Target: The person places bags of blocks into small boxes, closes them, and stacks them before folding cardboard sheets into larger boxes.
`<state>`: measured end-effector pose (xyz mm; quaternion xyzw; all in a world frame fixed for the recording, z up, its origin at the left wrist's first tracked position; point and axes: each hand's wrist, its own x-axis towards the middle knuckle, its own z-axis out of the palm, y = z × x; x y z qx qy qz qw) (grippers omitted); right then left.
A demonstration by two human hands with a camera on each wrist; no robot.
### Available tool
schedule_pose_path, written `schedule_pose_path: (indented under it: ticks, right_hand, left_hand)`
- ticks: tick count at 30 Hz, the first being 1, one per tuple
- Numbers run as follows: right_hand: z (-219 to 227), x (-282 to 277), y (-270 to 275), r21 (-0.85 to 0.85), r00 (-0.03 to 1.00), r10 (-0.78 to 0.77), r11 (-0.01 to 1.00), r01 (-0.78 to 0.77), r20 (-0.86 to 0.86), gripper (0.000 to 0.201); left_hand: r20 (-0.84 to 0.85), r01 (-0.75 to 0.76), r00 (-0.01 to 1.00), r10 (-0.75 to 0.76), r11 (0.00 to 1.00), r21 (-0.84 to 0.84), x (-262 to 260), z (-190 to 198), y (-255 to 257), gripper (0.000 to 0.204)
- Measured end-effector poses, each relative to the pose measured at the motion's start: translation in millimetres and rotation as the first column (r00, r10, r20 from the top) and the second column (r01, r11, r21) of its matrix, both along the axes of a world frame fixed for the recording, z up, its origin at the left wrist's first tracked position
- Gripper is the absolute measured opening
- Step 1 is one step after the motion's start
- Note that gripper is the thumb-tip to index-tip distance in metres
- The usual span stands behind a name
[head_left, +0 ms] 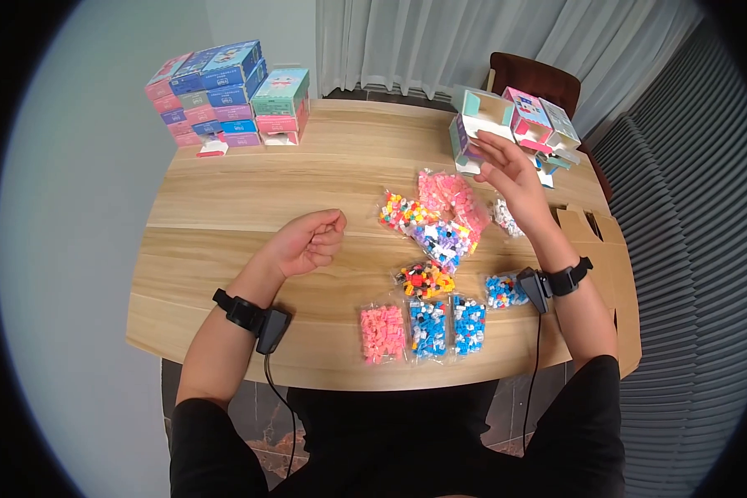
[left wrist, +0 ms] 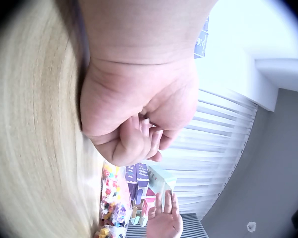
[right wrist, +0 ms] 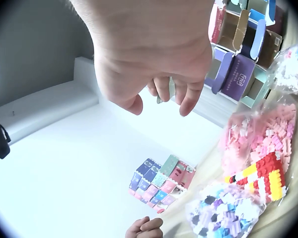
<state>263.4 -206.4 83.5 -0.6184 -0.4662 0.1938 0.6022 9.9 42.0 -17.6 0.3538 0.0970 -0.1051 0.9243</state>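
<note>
My left hand [head_left: 309, 242] rests by the table top with its fingers curled in toward the palm, and no object shows in it. To its right lie clear bags of small bricks: a multicoloured bag [head_left: 404, 212], a large pink bag [head_left: 450, 195] and a purple-white-blue bag [head_left: 445, 243]. My right hand [head_left: 515, 178] is raised near the opened boxes [head_left: 485, 112], fingers extended and slightly bent, thumb apart, nothing held. Below it in the head view is a bag of whitish bricks [head_left: 506, 217]. The right wrist view shows red, yellow and white bricks [right wrist: 262, 177] beside the pink ones.
Closed boxes [head_left: 216, 95] are stacked at the back left. Near the front edge lie a pink bag [head_left: 383, 334], blue-white bags [head_left: 428, 329] and a yellow-red-black bag [head_left: 426, 280]. Flattened cardboard [head_left: 602, 274] covers the right edge; a brown chair [head_left: 535, 79] stands behind the table [head_left: 216, 266].
</note>
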Motion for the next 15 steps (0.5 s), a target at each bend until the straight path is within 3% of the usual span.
schedule_pose_path:
  ticks: [2,5,6,9,10,15]
  right_hand:
    - [4,-21,-1,0.066,0.994,0.025,0.997,-0.032,0.105,0.047]
    - [15,-59,-9,0.017,0.994,0.07,0.997,-0.072,0.081,0.041]
    - [19,-71,-8,0.054,0.986,0.074,0.995,-0.082,0.148,0.034]
    - [13,-81,-18,0.046,0.97,0.226,0.972,-0.231,0.094,0.031]
    - [13,-91,-13,0.145,0.974,0.205,0.965,-0.217,0.093,0.025]
    - [0,-98,-5,0.164,0.944,0.281,0.953,-0.254,-0.173,0.013]
  left_hand:
    - [0.002,-0.006,1.0,0.006,1.0,0.008,0,-1,-1,0.025]
    - [0.048,0.023,0.999,-0.023,1.0,-0.007,1,-3,1,0.024]
    - [0.07,0.039,0.997,-0.038,0.999,-0.018,1,-5,2,0.024]
    - [0.087,-0.039,0.996,0.035,0.998,0.048,4,-11,-1,0.027]
    - [0.095,-0.037,0.995,0.033,0.999,0.04,4,-9,-2,0.029]
    - [0.185,0.002,0.983,-0.007,1.0,0.029,3,-4,-7,0.05]
